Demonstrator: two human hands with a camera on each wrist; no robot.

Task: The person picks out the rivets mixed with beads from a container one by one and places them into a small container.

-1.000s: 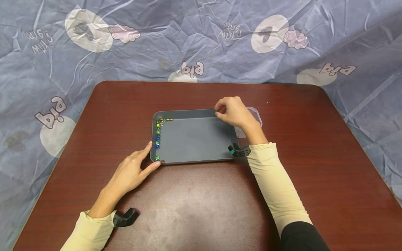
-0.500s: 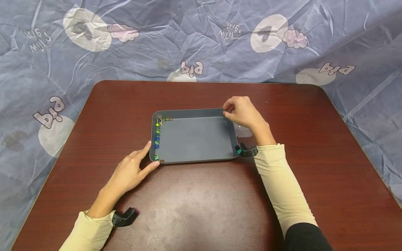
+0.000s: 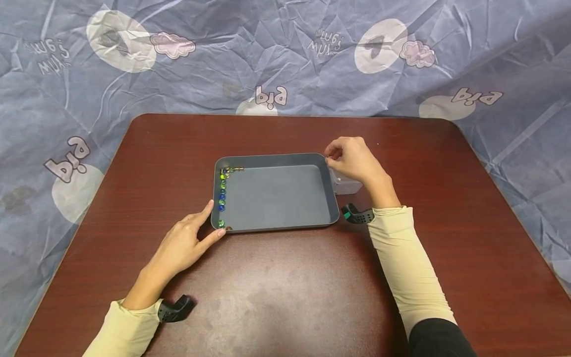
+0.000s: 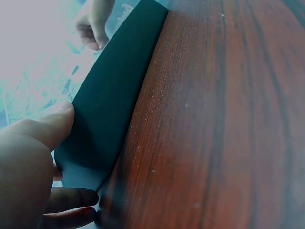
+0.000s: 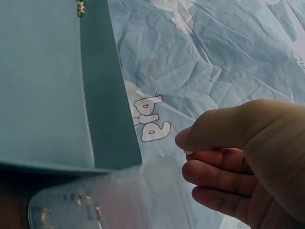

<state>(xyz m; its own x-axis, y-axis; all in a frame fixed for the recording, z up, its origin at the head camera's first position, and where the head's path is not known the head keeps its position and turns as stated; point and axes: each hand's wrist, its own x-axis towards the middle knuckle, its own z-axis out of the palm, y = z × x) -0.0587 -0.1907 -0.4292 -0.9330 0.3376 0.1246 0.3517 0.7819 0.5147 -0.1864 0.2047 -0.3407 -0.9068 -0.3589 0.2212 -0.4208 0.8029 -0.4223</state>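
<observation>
Tiny shiny piece [image 5: 189, 152], pinched in the near-closed fingers of the right hand [image 3: 350, 156], held by the far right corner of the grey tray [image 3: 276, 198], near the clear plastic box [image 3: 348, 187]. Exact shape hidden. I'd guess hard, very light, slippery; I'd pinch mid-body, lightly. Glass marbles [image 3: 222, 197] along the tray's left wall: probably smooth, prone to rolling, best taken from opposite sides. Left hand [image 3: 185, 243]: fingers spread, gripping nothing, touching the tray's near left corner.
</observation>
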